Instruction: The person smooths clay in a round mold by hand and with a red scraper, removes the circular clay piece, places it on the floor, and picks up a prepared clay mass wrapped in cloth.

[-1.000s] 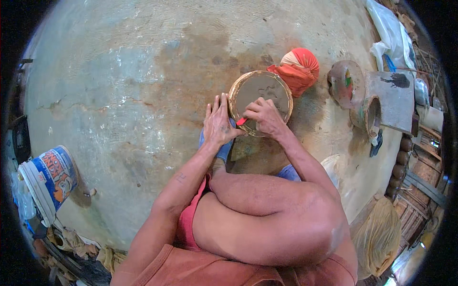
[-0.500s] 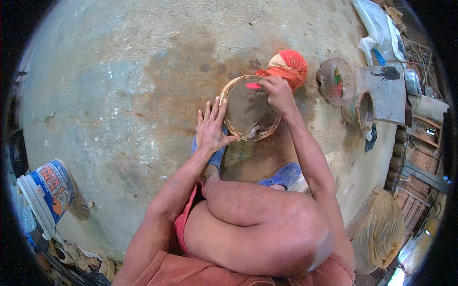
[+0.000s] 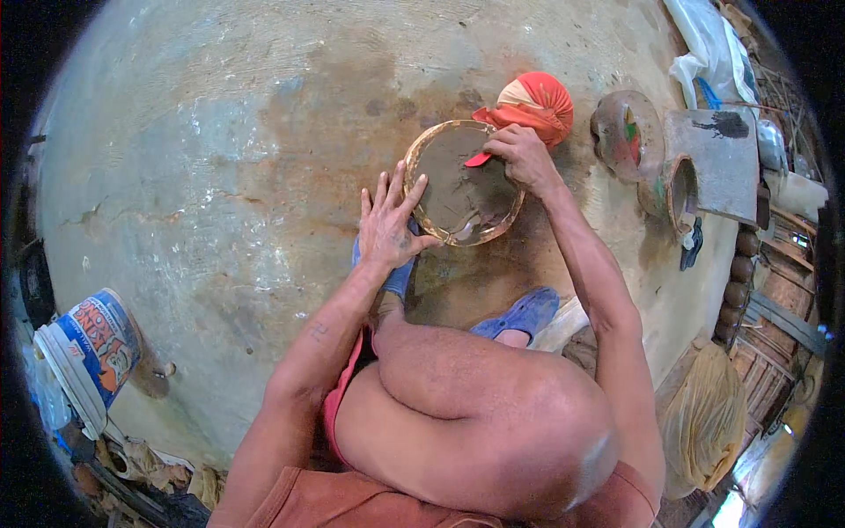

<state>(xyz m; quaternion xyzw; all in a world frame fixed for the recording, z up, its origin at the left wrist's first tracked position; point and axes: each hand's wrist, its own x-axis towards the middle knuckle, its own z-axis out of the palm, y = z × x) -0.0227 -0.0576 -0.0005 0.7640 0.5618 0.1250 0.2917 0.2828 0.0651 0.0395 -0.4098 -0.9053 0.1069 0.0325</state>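
Since a moment ago my right hand (image 3: 521, 157) has slid to the bowl's (image 3: 464, 183) far rim, closed on a red scraper (image 3: 480, 158). My left hand (image 3: 387, 227), open, braces the near rim to steady it on the floor (image 3: 220, 158).

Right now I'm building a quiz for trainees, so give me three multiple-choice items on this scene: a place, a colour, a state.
1. Where does the orange cloth bundle lie?
A. Beyond the round dish
B. Beside the bucket
C. On the knee

2. What colour is the small tool in the right hand?
A. Green
B. Red
C. White

3. How is the left hand?
A. Fisted
B. Open, fingers spread
C. Out of view

Answers: A, the bundle touches the far rim of the dish; B, a red sliver shows below the fingers; B, the flat palm rests at the dish's near edge.
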